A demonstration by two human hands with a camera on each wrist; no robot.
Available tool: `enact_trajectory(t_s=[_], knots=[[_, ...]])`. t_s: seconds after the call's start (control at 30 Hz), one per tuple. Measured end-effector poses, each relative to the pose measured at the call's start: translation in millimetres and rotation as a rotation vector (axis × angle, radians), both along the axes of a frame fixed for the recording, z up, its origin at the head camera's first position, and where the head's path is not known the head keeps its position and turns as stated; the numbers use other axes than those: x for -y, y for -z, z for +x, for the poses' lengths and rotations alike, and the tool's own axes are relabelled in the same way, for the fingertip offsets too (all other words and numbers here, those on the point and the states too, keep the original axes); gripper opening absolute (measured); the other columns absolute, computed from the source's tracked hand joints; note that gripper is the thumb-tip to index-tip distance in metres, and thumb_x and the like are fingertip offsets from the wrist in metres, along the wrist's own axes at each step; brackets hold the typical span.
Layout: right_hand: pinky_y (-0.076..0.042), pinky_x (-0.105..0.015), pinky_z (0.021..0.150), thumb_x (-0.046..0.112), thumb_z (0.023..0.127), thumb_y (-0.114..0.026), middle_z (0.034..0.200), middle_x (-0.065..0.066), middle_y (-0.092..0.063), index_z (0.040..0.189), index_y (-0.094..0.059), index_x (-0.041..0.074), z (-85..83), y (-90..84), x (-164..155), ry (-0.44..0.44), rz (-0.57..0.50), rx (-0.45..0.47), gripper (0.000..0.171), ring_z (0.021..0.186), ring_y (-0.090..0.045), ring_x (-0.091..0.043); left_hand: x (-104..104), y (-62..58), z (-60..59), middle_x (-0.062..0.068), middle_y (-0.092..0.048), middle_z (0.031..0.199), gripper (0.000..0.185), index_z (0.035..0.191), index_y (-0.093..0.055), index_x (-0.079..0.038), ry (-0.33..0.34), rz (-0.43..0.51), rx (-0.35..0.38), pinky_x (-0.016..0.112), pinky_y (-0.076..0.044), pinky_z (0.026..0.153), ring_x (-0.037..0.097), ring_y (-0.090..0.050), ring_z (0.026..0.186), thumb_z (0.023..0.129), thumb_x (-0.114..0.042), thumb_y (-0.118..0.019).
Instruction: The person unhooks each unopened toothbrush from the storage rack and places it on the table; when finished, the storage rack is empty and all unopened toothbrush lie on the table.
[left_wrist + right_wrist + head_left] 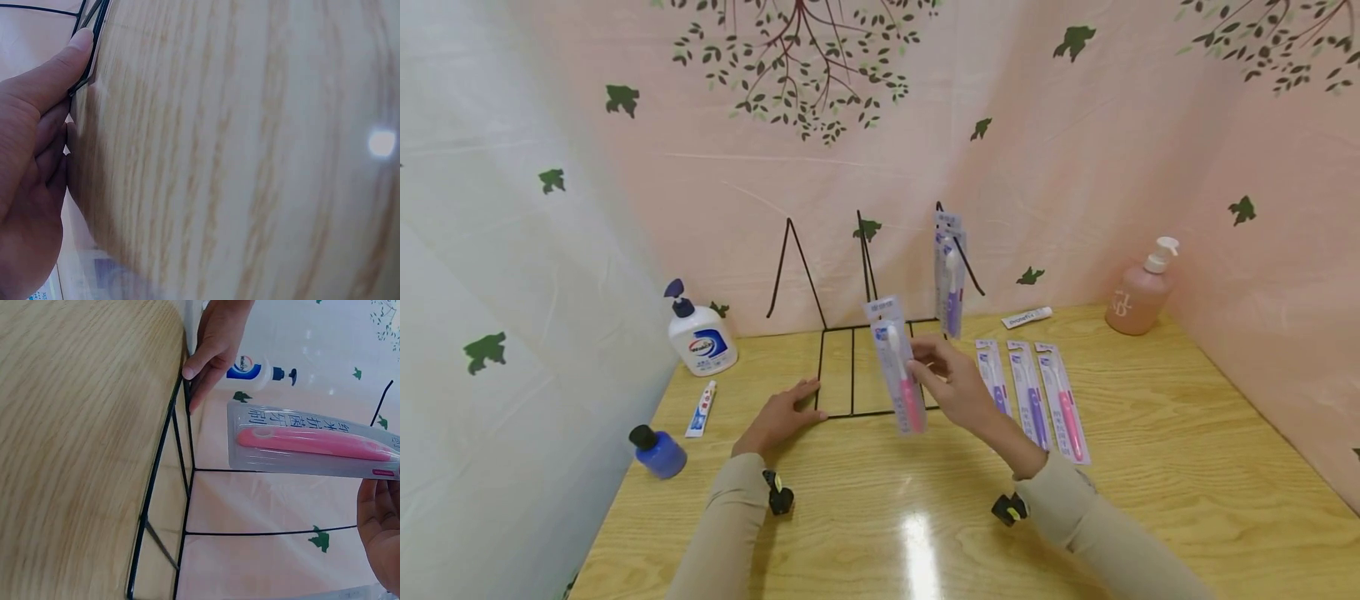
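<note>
My right hand (951, 379) pinches a packaged pink toothbrush (901, 367) upright above the table, in front of the black wire rack (850, 333); in the right wrist view the pack (312, 440) lies across the frame with my fingers (381, 519) at its lower end. My left hand (778, 417) rests flat on the table, fingers straight, touching the rack's front left corner (84, 62). A purple toothbrush pack (951, 275) hangs from the rack's right hook. Three more packs, two purple (992, 375) (1030, 392) and one pink (1063, 400), lie side by side to the right.
A white pump bottle (702, 333), a small tube (702, 408) and a blue bottle (658, 450) stand at the left. A pink pump bottle (1138, 296) and a white tube (1026, 317) sit at the back right. Curtain walls close in on three sides.
</note>
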State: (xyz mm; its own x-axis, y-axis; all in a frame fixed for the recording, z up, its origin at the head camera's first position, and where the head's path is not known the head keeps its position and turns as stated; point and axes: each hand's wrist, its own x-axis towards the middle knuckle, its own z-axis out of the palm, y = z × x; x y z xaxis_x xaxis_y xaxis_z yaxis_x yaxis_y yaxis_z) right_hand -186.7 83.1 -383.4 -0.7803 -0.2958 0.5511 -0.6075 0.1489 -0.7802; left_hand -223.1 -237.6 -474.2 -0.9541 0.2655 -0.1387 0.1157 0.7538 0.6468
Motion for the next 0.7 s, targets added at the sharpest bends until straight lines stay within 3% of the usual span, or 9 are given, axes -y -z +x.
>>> enact_trajectory(t_s=[0.33,0.5,0.7], knots=[[-0.055,-0.021,0.071,-0.002,0.093,-0.056,0.096,-0.016,-0.066,0.120,-0.057,-0.002,1.2,10.9,-31,0.084,0.027,0.018,0.027,0.078,-0.065,-0.024,1,2.4,-1.8,0.005,-0.028,0.157,0.071,0.150,-0.035,-0.020,-0.003,0.002,-0.002,0.054,-0.018,0.117,0.030,-0.019,0.147,0.089,-0.038,-0.066],[-0.055,-0.020,0.072,-0.002,0.093,-0.056,0.095,-0.020,-0.067,0.120,-0.056,-0.006,11.2,-1.2,-45,0.132,0.057,0.042,0.027,0.081,-0.064,-0.033,0,1.2,-1.6,0.007,-0.027,0.157,0.070,0.150,-0.035,-0.020,-0.010,0.005,0.004,0.055,-0.020,0.116,0.031,-0.019,0.146,0.089,-0.036,-0.067],[-0.051,-0.013,0.074,0.001,0.093,-0.057,0.096,-0.020,-0.066,0.120,-0.055,-0.008,16.9,-3.5,-65,0.237,0.105,0.083,0.028,0.080,-0.065,-0.026,0,0.9,-1.0,0.008,-0.025,0.158,0.070,0.150,-0.034,-0.020,-0.013,0.010,0.013,0.055,-0.019,0.117,0.030,-0.018,0.147,0.090,-0.036,-0.066]])
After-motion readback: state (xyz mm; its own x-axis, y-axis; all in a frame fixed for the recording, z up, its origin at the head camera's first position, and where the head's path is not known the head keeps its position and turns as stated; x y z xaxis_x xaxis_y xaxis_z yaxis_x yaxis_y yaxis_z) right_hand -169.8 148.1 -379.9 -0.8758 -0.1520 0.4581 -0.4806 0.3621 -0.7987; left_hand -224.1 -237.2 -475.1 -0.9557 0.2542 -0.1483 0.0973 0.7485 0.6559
